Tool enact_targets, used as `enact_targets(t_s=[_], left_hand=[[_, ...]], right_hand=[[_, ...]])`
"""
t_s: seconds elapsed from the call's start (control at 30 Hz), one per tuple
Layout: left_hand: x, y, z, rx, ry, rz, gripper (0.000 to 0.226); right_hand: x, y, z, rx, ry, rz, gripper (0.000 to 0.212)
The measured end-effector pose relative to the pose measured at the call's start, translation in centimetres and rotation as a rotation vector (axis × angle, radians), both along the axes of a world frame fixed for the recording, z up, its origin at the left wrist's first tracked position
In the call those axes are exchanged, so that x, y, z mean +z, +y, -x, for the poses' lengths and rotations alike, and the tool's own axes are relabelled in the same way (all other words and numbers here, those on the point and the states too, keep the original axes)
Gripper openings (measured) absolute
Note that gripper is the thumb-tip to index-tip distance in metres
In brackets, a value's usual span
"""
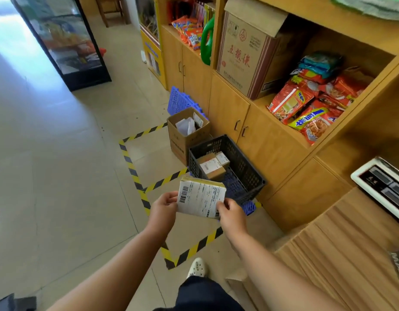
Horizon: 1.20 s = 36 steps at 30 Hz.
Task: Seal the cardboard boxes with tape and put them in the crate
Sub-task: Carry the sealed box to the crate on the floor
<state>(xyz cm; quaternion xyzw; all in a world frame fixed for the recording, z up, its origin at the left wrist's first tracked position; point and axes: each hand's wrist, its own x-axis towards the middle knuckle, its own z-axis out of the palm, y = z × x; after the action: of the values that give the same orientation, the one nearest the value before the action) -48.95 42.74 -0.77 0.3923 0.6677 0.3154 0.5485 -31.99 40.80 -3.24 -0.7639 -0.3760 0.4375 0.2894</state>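
Observation:
I hold a small cardboard box with a white shipping label on top, out in front of me above the floor. My left hand grips its left edge and my right hand grips its lower right corner. Just beyond the box a black plastic crate stands on the floor by the cabinet. Inside the crate lie two labelled cardboard boxes side by side.
An open brown carton with paper inside stands behind the crate. Blue plastic panels lean on the wooden cabinet. Yellow-black tape marks squares on the tiled floor. A wooden counter with a scale is at right. My shoe is below.

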Motion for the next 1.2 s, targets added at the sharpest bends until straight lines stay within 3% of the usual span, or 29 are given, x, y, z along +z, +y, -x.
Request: enact_targets(t_s=[0.4, 0.53, 0.93, 1.2], left_hand=[[-1.1, 17.9, -7.9, -0.161, 0.119, 0.058, 0.034], [-2.8, 23.3, -9.9, -0.276, 0.158, 0.065, 0.027], [-11.0, 43.1, -12.7, -0.684, 0.226, 0.123, 0.030], [-21.6, 54.3, -15.0, -0.880, 0.351, 0.124, 0.037]], right_hand=[[-1.7, 14.1, -6.6, -0.114, 0.103, 0.123, 0.025], [-3.0, 18.1, -8.2, -0.171, 0.104, 0.177, 0.014], [-9.6, 33.8, -7.4, -0.517, 0.189, 0.360, 0.014], [-18.6, 44.6, -8.7, -0.633, 0.223, 0.401, 0.025]])
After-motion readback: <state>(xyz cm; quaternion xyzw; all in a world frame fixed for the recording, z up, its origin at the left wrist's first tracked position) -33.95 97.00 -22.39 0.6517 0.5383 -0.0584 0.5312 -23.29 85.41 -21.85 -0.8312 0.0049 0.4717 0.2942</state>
